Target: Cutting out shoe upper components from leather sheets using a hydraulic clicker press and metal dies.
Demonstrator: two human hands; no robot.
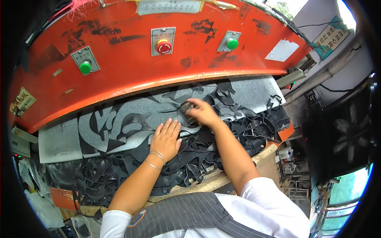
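My right hand (205, 114) is closed round the edge of a dark, rounded cutting die (185, 108), which rests at the middle of the pale grey cutting board (59, 143). The fingers hide part of the die. Just left and nearer, my left hand (166, 137) lies flat with its fingers stretched out, pressing on black sheet material at the board's near edge. Left of my hands, a black sheet remnant (137, 119) with curved cut-outs lies on the board. More cut black pieces (224, 93) lie beyond my right hand.
A red press beam (123, 47) spans the far side above the board, with green buttons (85, 67) and a red stop button (164, 47). Tangled black scraps (103, 174) heap along the near edge, beside a worn tan bar (194, 184). A dark fan (343, 135) stands right.
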